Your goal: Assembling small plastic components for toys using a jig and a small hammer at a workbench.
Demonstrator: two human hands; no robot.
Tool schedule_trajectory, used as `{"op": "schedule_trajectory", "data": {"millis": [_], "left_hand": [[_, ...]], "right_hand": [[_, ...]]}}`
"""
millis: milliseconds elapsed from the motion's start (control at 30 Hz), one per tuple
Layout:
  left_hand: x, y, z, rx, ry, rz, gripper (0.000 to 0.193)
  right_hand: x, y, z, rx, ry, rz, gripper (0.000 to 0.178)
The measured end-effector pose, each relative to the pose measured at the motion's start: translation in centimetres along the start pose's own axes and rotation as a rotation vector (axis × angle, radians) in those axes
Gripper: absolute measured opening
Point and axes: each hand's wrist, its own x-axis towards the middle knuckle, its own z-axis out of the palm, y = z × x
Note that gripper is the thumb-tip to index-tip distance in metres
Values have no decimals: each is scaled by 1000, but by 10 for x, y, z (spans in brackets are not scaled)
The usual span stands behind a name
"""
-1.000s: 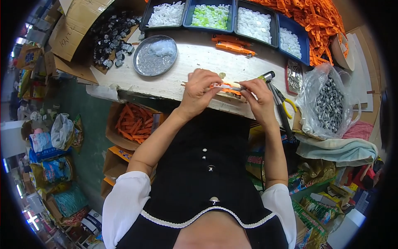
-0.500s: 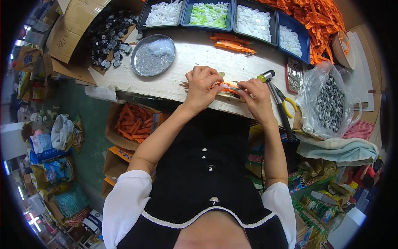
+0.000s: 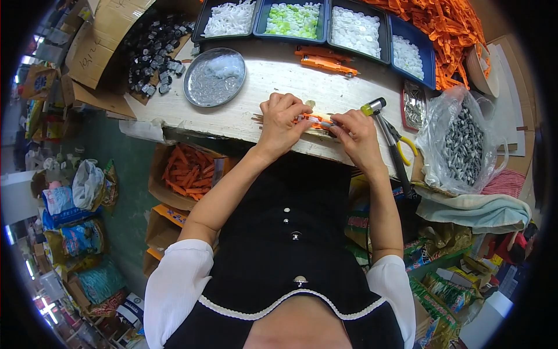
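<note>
At the table's front edge, both hands close on a small orange plastic casing [image 3: 314,121] with white and grey parts in it. The fingers of my left hand [image 3: 283,123] pinch its left end. My right hand [image 3: 358,138] grips its right end, where a grey part shows by the fingertips. Much of the casing is covered by fingers, so its exact kind is unclear. Just right of my right hand lies a hammer [image 3: 388,131] with a yellow-green tip and a dark handle. Beside it are pliers [image 3: 407,145] with yellow on the handles.
Bins of white parts [image 3: 356,30] and green-white parts [image 3: 292,21] line the back, near an orange heap [image 3: 444,29]. A round grey dish [image 3: 204,95] and black pieces [image 3: 152,55] are left. A plastic bag [image 3: 462,142] of grey parts and a red tray [image 3: 414,104] are right.
My right fingers have shifted slightly at the casing's right end. My left hand keeps its hold, and the casing stays in the same place.
</note>
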Motion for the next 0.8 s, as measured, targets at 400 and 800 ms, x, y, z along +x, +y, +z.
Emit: {"op": "schedule_trajectory", "data": {"millis": [400, 800], "left_hand": [[0, -1, 0, -13, 8, 28, 12], [-5, 4, -1, 114, 46, 155, 10]], "right_hand": [[1, 3, 1, 59, 13, -4, 17], [-7, 2, -2, 15, 17, -65, 22]]}}
